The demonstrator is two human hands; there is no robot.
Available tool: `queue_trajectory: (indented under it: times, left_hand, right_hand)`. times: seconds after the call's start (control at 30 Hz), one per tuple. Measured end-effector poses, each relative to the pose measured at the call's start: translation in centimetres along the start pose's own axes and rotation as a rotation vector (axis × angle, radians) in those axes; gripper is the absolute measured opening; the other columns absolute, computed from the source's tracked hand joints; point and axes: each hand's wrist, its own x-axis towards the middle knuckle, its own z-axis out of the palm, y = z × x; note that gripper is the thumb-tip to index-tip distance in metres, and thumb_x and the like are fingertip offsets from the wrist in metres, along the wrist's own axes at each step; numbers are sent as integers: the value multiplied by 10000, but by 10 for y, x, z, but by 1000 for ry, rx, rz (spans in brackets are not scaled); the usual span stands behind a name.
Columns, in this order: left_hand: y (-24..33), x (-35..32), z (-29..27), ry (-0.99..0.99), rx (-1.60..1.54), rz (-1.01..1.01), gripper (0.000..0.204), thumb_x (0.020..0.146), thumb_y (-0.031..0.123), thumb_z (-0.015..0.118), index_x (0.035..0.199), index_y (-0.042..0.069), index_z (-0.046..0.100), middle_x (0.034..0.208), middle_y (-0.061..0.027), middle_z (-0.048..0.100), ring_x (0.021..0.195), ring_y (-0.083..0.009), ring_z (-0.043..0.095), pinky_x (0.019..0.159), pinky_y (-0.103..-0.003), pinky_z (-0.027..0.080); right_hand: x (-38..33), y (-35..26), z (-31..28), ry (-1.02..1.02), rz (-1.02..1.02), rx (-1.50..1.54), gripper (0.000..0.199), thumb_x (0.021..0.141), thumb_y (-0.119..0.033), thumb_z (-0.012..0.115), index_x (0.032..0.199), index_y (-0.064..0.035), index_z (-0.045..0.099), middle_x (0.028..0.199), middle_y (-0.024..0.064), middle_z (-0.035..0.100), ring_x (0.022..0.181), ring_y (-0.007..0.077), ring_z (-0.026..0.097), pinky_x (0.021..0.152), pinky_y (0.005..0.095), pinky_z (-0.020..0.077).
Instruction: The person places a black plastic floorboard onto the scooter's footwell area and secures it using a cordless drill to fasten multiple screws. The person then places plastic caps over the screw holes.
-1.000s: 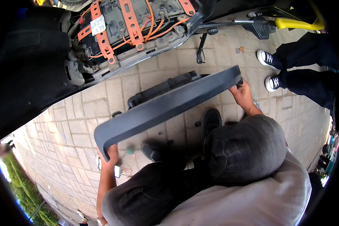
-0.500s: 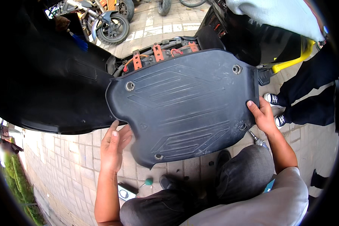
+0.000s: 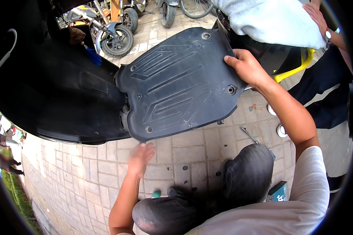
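A dark grey plastic scooter footboard panel [image 3: 172,84] with raised ribs and screw holes lies tilted across the middle, its right side raised. My right hand [image 3: 249,68] grips its far right edge, thumb on top; the fingers beneath are hidden. Just below the panel's lower left corner is my left hand [image 3: 140,159], slightly blurred, with fingers apart and nothing held. Whether its fingertips touch the edge I cannot tell. The panel's left end meets the scooter's black front shield [image 3: 62,94]. The battery bay seen before is hidden under the panel.
On the paving lie a long thin metal tool [image 3: 251,135], a green-handled tool [image 3: 156,194] and several small dark parts [image 3: 185,167]. A teal box [image 3: 278,192] stands by my right knee. Another person's sleeve [image 3: 270,21] rests over the seat end. Parked motorbikes [image 3: 117,39] stand behind.
The panel's right end has swung up and away, and the panel now covers the orange-strapped battery bay. My right hand moved with it; my left hand came off the left edge, down and right.
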Motion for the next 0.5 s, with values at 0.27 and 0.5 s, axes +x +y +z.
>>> queue_trajectory:
  times: [0.27, 0.5]
  left_hand:
    - [28, 16, 30, 76, -191, 140, 508, 1024, 153, 509, 1421, -116, 341, 1411, -292, 486, 1281, -380, 534, 1096, -449, 434]
    - [30, 7, 27, 122, -173, 158, 463, 1003, 117, 544, 1394, -82, 397, 1365, -240, 543, 1200, -290, 589, 1013, -395, 505]
  right_hand:
    - [71, 9, 18, -75, 42, 137, 351, 1020, -209, 555, 1144, 108, 638, 983, 163, 705, 848, 207, 681, 778, 356, 536]
    - [97, 53, 38, -85, 103, 118, 382, 1040, -236, 526, 1214, 96, 604, 1062, 168, 691, 940, 208, 662, 846, 357, 520]
